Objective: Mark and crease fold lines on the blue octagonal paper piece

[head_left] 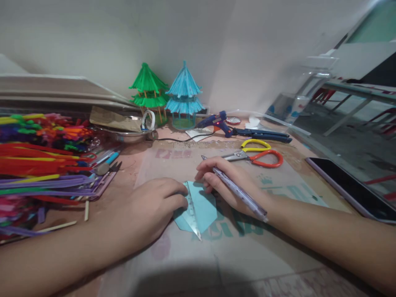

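Note:
A light-blue piece of paper (206, 208) with cut corners lies on the covered tabletop in front of me. Across it rests a clear ruler (192, 212), whose pointed lower end reaches past the paper's near edge; it looks like a set square. My left hand (156, 206) presses the ruler down on the paper, with its fingers curled and close together. In my right hand (230, 183) is a pen (239, 194) with a patterned purple barrel, its tip pointing up and away to the left. The right fingertips are by the paper's upper right edge.
Scissors (247, 154) with yellow and red handles lie beyond my right hand. Behind them are a blue glue gun (216, 122) and pliers (262, 134). Green (150, 93) and blue (185, 95) model pavilions stand by the wall. Pipe cleaners (40, 161) fill the left; a phone (352, 187) lies right.

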Demonstrator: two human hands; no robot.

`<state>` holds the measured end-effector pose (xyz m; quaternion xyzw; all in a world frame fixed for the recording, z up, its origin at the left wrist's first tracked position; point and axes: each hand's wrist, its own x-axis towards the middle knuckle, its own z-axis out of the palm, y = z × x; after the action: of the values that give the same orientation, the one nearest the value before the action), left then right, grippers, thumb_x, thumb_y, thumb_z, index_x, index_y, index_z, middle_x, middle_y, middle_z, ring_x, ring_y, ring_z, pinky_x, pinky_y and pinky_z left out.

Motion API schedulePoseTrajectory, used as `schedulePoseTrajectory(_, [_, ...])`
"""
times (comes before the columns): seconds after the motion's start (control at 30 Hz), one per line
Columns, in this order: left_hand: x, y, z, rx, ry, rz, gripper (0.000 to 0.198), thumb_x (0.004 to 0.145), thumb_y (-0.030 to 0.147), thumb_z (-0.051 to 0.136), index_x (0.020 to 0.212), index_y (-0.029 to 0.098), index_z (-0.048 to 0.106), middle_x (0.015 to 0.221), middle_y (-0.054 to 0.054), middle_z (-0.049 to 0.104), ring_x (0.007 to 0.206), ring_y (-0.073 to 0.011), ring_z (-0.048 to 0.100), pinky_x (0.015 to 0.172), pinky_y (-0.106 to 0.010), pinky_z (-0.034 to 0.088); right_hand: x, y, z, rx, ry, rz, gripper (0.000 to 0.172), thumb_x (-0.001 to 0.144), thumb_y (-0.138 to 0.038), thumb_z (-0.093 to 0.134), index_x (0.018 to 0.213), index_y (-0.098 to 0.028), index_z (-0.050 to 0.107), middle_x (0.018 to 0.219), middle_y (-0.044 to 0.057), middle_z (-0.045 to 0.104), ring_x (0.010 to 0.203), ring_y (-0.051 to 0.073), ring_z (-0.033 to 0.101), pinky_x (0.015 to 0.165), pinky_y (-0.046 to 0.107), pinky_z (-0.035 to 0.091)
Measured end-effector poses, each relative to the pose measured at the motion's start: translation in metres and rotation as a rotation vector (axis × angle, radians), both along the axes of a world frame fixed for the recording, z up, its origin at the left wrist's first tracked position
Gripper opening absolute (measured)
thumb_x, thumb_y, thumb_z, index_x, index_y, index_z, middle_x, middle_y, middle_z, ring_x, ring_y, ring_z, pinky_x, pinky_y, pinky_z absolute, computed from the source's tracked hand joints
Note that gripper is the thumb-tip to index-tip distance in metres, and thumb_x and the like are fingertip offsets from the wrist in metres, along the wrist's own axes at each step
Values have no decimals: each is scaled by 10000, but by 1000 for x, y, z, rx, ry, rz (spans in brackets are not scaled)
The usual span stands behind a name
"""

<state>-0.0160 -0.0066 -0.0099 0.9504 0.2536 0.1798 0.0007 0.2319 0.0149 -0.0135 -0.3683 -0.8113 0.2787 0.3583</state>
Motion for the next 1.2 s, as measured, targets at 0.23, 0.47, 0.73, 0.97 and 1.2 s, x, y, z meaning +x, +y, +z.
schedulePoseTrajectory(0.23, [0,2,9,13,-20,-8,207,1020,217,491,1006,177,694,1040,-92,727,933,-243,698,821,-384,563,1,0,2,-78,-5,-8,179,1031,-352,478,1123,-221,557,919,42,739,684,154,719,665,288,556])
schedulePoseTrajectory(0.47, [0,4,9,-7,25,-9,278,1067,326,476,925,181,666,997,-95,715,869,-246,694,736,-374,547,2,0,2,-101,-4,-20,178,1034,-336,488,1141,-216,565,908,40,743,692,168,727,678,301,559])
schedulePoseTrajectory(0.73, [1,4,9,-12,30,10,263,1060,293,448,935,184,652,1119,-114,736,918,-232,733,763,-349,579,3,-1,3,-21,-34,-41,140,1021,-288,498,1098,-219,592,929,51,766,768,189,726,704,311,556])
schedulePoseTrajectory(0.97, [1,8,4,-141,-10,3,163,1043,262,488,1013,219,643,1190,-60,705,977,-196,729,804,-309,569,3,-5,1,62,-22,-21,103,1025,-260,521,1084,-230,599,974,48,786,843,195,750,763,313,590])
schedulePoseTrajectory(1.2, [-6,4,1,-61,-3,-3,284,1055,415,501,891,221,627,1052,-62,690,915,-233,665,770,-370,501,3,-1,-6,89,-115,37,162,1007,-272,531,1141,-223,609,1049,68,782,915,224,763,785,340,578])
